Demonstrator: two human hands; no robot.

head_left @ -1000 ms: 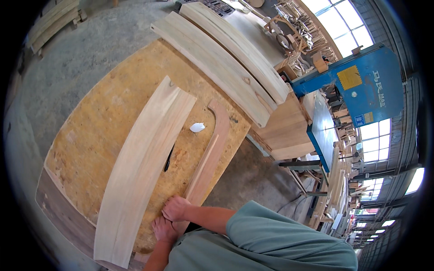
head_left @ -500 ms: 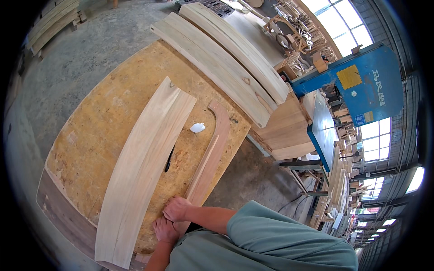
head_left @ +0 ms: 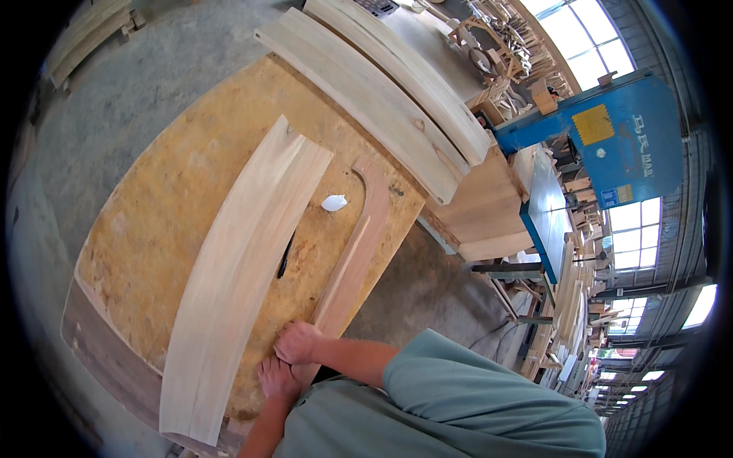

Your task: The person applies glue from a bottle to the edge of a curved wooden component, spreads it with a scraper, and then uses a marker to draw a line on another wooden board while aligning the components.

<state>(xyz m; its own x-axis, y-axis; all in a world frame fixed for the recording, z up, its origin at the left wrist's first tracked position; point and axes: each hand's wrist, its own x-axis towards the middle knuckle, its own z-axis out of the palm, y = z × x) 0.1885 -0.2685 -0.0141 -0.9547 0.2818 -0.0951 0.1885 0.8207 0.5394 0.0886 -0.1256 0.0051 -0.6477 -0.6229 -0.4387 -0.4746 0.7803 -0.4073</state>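
Note:
A long reddish-brown wooden template (head_left: 347, 275) with a hooked far end lies along the right side of the yellowish worktable (head_left: 179, 183). A narrow pale strip (head_left: 356, 243) runs along its left part. At the template's near end my right hand (head_left: 296, 342) is closed, its fingers curled over the left edge. Just below and touching it, my left hand (head_left: 278, 378) is closed at the same edge, its fingertips partly hidden. To the left lies a wide, pale, curved board (head_left: 237, 282). Between board and template are a black pen (head_left: 286, 256) and a small white object (head_left: 334, 202).
Two long pale planks (head_left: 374, 99) lie beyond the table's far right edge, by a wooden box-like panel (head_left: 489, 210). A blue machine (head_left: 622, 145) with a blue table stands at the right. Stacked boards (head_left: 92, 34) sit at the far left.
The view has tilted slightly, so the table and boards sit a little higher in the picture. Both hands stay at the template's near end, with little visible movement.

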